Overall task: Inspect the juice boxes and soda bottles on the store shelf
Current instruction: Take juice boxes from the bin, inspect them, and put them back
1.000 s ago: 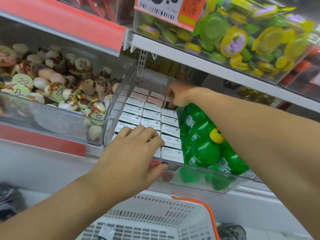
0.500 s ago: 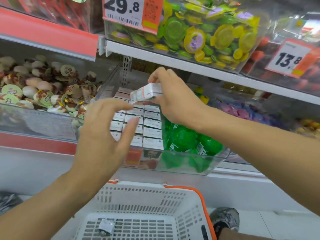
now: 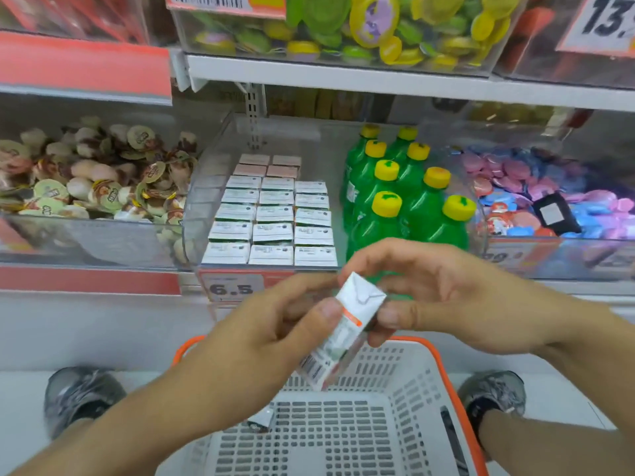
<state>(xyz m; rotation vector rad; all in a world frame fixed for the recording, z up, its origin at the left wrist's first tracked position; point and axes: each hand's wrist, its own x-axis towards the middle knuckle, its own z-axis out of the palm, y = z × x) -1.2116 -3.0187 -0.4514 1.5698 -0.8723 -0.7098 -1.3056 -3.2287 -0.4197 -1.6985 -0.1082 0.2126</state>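
juice box [image 3: 338, 333] now off shelf (both hands)

Eight green plastic soda bottles with yellow caps [image 3: 409, 197] are seen. One small white juice carton [image 3: 343, 329] is held up. One white plastic basket with an orange rim [image 3: 457, 389] is seen.

Clear bin [image 3: 192, 235] on shelf: juice boxes [image 3: 275, 214] in rows on its left side, soda bottles [image 3: 405, 197] on its right. Both hands hold one juice box [image 3: 343, 331] tilted, in front of bin, above basket [image 3: 457, 389] on floor.
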